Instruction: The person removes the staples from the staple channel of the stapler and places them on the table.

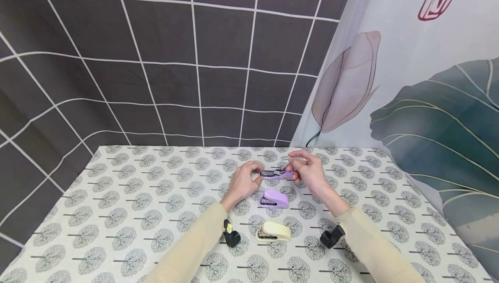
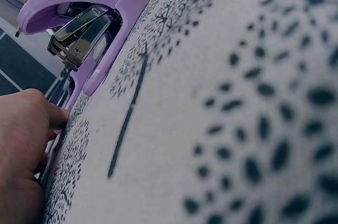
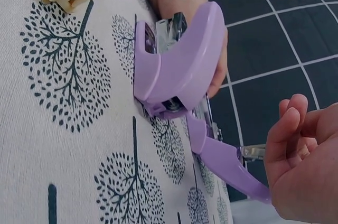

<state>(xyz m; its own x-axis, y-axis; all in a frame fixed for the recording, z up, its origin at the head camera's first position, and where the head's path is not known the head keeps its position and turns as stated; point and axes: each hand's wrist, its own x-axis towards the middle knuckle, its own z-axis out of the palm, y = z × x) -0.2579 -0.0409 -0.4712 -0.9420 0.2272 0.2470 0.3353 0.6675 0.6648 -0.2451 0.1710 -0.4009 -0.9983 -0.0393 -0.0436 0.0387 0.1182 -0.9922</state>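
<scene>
A light purple stapler (image 1: 278,174) lies folded open at the back of the row, its metal magazine exposed. My left hand (image 1: 244,181) grips its left end between thumb and fingers. At its right end, my right hand (image 1: 308,172) has curled fingers against the purple arm (image 3: 227,163) and pinches a thin silver strip (image 1: 286,158) at the fingertips. A second purple stapler (image 1: 274,199) stands closed just in front, near both hands, and hides part of the opened one in the left wrist view. Its metal nose (image 2: 79,39) faces left.
A cream stapler (image 1: 274,232) stands nearest me, between my forearms. The tree-patterned cloth (image 1: 156,218) covers the table. A dark grid curtain (image 1: 163,79) hangs behind the far edge, and a leaf-print curtain (image 1: 351,83) hangs at the right.
</scene>
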